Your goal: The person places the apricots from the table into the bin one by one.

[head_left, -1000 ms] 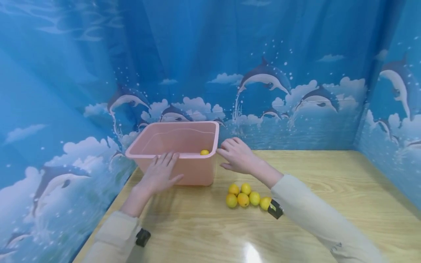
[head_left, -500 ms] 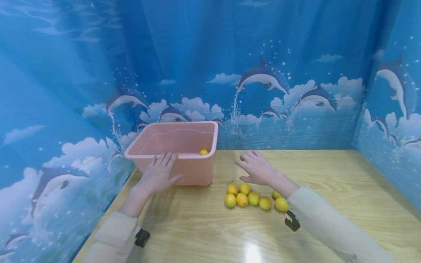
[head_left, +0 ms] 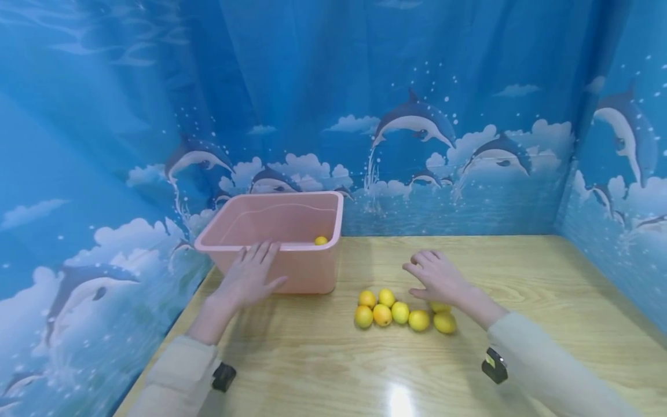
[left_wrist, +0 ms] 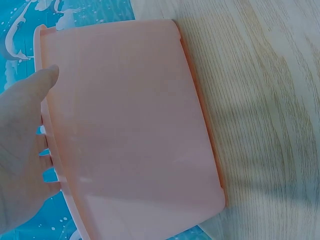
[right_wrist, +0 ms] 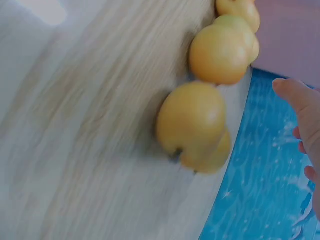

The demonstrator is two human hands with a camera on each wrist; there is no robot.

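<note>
A pink plastic tub (head_left: 307,272) stands at the back left of the table. My left hand (head_left: 247,278) lies against its near rim, fingers straight over the edge; in the left wrist view the thumb (left_wrist: 45,80) lies along the outer wall. One orange-yellow fruit (head_left: 321,240) shows inside the tub. My right hand (head_left: 438,278) is over the right end of a group of round yellow-orange fruits (head_left: 383,315), fingers loosely bent with nothing held. Two fruits (right_wrist: 192,120) at that end show close up in the right wrist view; the hand partly covers the farther one in the head view.
A light wood-grain table (head_left: 323,359) carries everything. Behind and on both sides hangs a blue curtain (head_left: 312,87) printed with dolphins, close to the tub's back and left. A black wrist device (head_left: 495,366) sits at the right sleeve.
My right hand has moved right, from beside the tub's right rim to over the fruits' right end, uncovering more of them. My left hand stays at the rim.
</note>
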